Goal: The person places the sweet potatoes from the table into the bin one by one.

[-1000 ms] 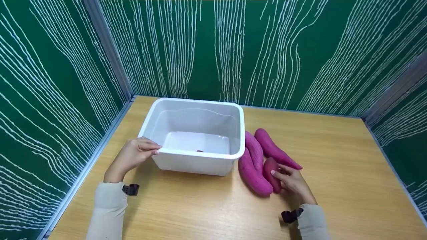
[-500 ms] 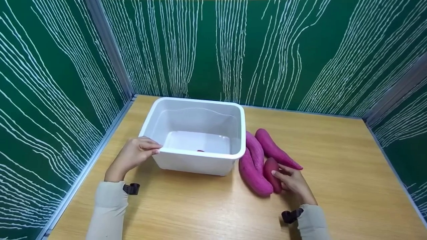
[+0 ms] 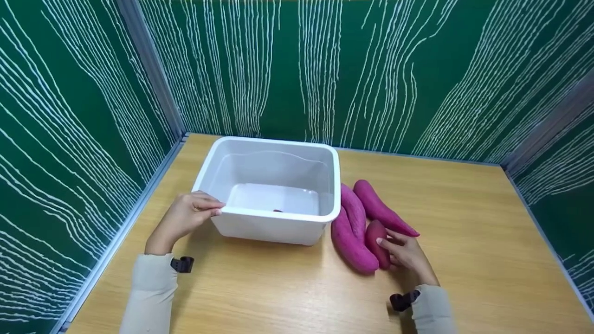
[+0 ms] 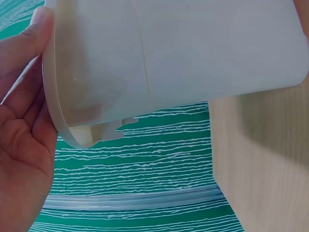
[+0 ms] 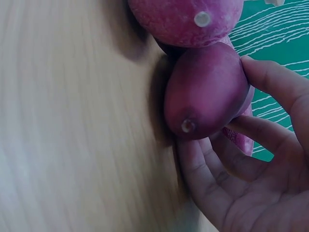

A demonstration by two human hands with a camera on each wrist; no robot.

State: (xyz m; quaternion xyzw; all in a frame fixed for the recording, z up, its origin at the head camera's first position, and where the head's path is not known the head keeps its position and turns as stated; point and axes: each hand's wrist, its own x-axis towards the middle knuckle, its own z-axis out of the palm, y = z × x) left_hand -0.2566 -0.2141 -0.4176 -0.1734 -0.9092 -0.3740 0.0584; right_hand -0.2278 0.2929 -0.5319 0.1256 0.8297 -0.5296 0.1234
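Observation:
A white plastic bin (image 3: 274, 227) stands left of centre on the table. My left hand (image 3: 185, 215) pinches its near-left rim; in the left wrist view the thumb and fingers lie at the bin's rim (image 4: 52, 82). To the right of the bin, my right hand (image 3: 408, 255) holds a small dark-red sweet potato (image 3: 377, 241) with the thumb on one side and fingers round the other. Two larger magenta sweet potatoes (image 3: 353, 241) lie against each other beside the bin. Another long sweet potato (image 3: 381, 206) lies behind the right hand, its tapered end near the fingers.
A small reddish bit (image 3: 277, 211) shows inside the bin just over the near rim; most of it is hidden. Green panels (image 3: 287, 69) with white wavy lines enclose the wooden table (image 3: 287, 297) at the back and both sides.

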